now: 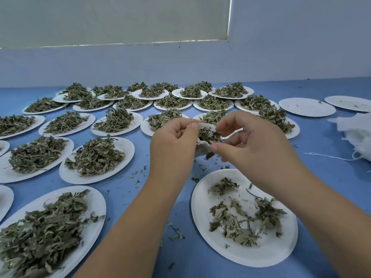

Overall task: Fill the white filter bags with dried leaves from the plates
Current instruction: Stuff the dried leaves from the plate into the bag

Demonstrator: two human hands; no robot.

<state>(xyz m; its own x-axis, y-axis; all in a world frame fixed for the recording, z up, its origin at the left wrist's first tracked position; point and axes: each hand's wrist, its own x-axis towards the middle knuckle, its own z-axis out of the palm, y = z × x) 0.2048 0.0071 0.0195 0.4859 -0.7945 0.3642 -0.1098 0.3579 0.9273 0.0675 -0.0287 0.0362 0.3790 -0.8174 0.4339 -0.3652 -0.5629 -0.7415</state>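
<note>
Your left hand point(172, 141) grip holds the filter bag point(202, 151); right hand point(256, 142) grip pinches dried leaves point(206, 133) at its mouth. Sparse plate point(271, 255) at 5 o'clock.

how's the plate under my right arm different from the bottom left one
The near-right plate holds a few scattered leaves, mostly bare white; the bottom-left plate is heaped full. The first is partly under the right arm; the second runs off frame. Both are round and white.

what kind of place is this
Probably a herbal-tea packing workroom: many white paper plates of dried green leaves cover a blue table, white filter bags lie heaped beside them, and the left hand and right hand fill one bag.
</note>
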